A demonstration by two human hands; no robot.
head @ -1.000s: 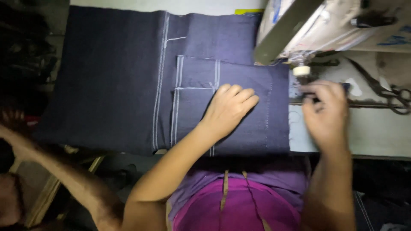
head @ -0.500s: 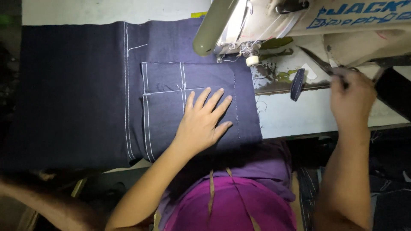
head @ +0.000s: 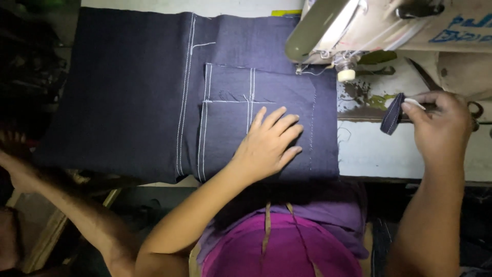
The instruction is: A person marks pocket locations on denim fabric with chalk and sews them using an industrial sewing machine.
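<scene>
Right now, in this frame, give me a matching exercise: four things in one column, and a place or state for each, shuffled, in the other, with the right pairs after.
Things:
1. left hand
2. right hand
3. dark denim panel
4. sewing machine

Places or states:
A. at the upper right, above the table
B. pinching a small dark fabric strip
C. spread flat on the table, with white stitch lines
D. pressed flat, fingers spread, on the stitched pocket

Pairs: 1-D, 2-B, 3-C, 4-A

one denim panel (head: 154, 102), one denim strip (head: 392, 114), one sewing machine (head: 389, 25)
</scene>
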